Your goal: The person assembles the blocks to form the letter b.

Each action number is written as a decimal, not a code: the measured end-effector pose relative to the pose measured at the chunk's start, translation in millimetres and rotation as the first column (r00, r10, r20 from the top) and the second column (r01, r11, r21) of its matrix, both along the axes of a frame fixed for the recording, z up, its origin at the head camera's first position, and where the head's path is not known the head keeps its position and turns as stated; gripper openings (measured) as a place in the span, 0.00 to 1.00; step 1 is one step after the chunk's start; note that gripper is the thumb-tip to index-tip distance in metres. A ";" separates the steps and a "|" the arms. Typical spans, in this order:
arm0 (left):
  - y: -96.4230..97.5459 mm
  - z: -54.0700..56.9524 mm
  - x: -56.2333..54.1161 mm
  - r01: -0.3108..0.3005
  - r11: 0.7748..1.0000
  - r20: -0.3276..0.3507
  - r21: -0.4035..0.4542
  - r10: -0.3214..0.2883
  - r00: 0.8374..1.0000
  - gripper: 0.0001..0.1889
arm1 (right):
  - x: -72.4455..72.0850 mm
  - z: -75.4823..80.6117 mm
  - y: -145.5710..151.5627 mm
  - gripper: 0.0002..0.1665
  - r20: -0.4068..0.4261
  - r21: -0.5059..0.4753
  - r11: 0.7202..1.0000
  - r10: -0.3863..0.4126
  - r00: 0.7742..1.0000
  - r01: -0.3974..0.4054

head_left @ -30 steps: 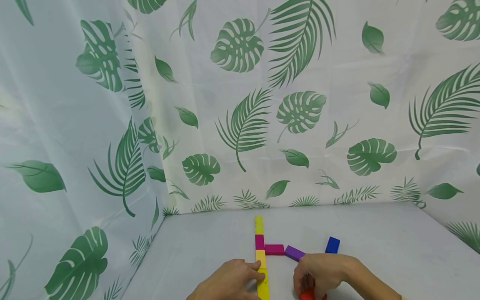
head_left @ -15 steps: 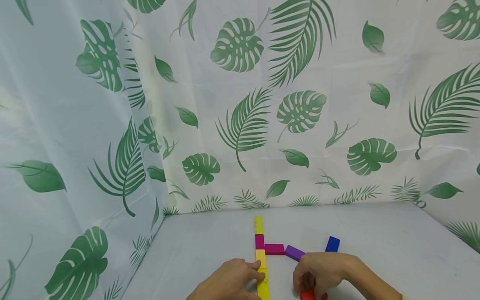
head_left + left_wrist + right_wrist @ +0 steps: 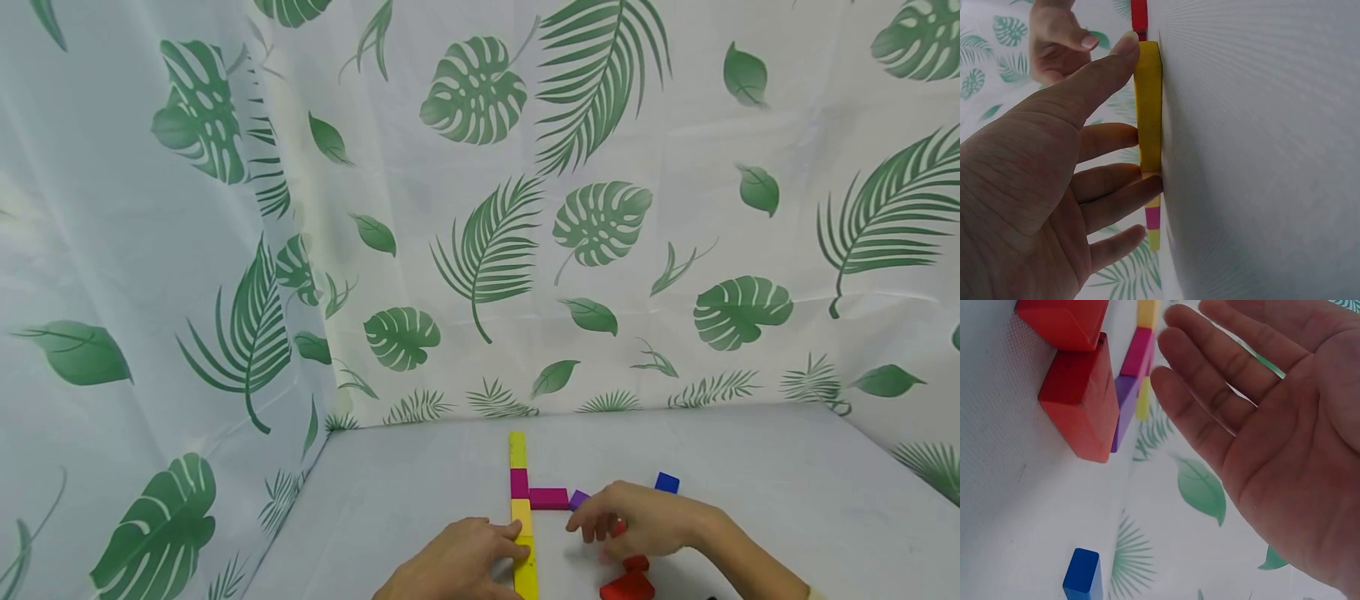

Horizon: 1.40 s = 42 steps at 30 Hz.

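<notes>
My left hand rests with extended fingers on the yellow blocks at the near end of a straight row. In the left wrist view the thumb touches the near end of the yellow block, and the fingertips lie farther along it. My right hand hovers above the red blocks, holding nothing; its fingers are spread out in the right wrist view. There, one red block stands close to the purple block, and another red one adjoins it.
The row continues to a magenta block and a yellow-green block. A second magenta block branches off rightward towards the purple one. A blue block lies apart, beyond the right hand. Leaf-patterned sheets enclose the white tabletop.
My right hand has let go of the red block and lifted up and away from me, uncovering red blocks near the front edge. My left hand has stayed in place.
</notes>
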State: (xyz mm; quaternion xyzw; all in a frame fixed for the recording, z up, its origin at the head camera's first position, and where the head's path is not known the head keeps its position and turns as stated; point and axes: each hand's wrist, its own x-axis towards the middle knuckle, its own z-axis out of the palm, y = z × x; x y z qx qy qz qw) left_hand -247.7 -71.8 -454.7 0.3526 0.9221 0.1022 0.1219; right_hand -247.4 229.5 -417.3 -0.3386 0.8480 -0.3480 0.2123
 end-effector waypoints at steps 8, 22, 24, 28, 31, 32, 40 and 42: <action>-0.4 1.3 1.5 -0.029 1.000 0.024 0.009 0.028 0.999 0.28 | -3.6 1.4 2.0 0.20 -0.036 0.006 0.999 -0.034 0.999 0.035; 1.0 -1.0 1.4 -0.057 0.998 0.031 -0.017 0.058 0.998 0.26 | -11.2 6.5 12.9 0.19 -0.196 0.014 0.993 -0.114 0.974 0.119; 0.8 -1.1 1.2 -0.057 0.998 0.029 -0.014 0.057 0.998 0.27 | -13.0 5.9 15.8 0.20 -0.195 0.022 0.989 -0.141 0.971 0.148; 0.4 -1.6 1.1 -0.038 0.999 0.016 -0.008 0.038 0.999 0.27 | -18.0 3.5 23.8 0.23 -0.201 0.031 0.981 -0.184 0.962 0.194; -0.2 -1.5 0.8 -0.020 1.000 0.006 -0.003 0.020 1.000 0.27 | -22.4 0.8 30.9 0.24 -0.228 0.018 0.980 -0.189 0.955 0.198; -0.4 -1.4 0.6 -0.016 1.000 0.005 0.000 0.016 1.000 0.27 | -23.9 -0.3 33.0 0.25 -0.237 0.014 0.980 -0.190 0.953 0.199; -1.2 0.6 0.0 0.014 1.000 0.004 0.020 -0.015 1.000 0.28 | -31.4 -9.9 45.3 0.23 -0.264 0.006 0.979 -0.194 0.945 0.203; -1.5 0.8 0.0 0.022 1.000 -0.002 0.015 -0.022 1.000 0.28 | -32.0 -10.9 47.9 0.23 -0.278 0.012 0.978 -0.195 0.941 0.206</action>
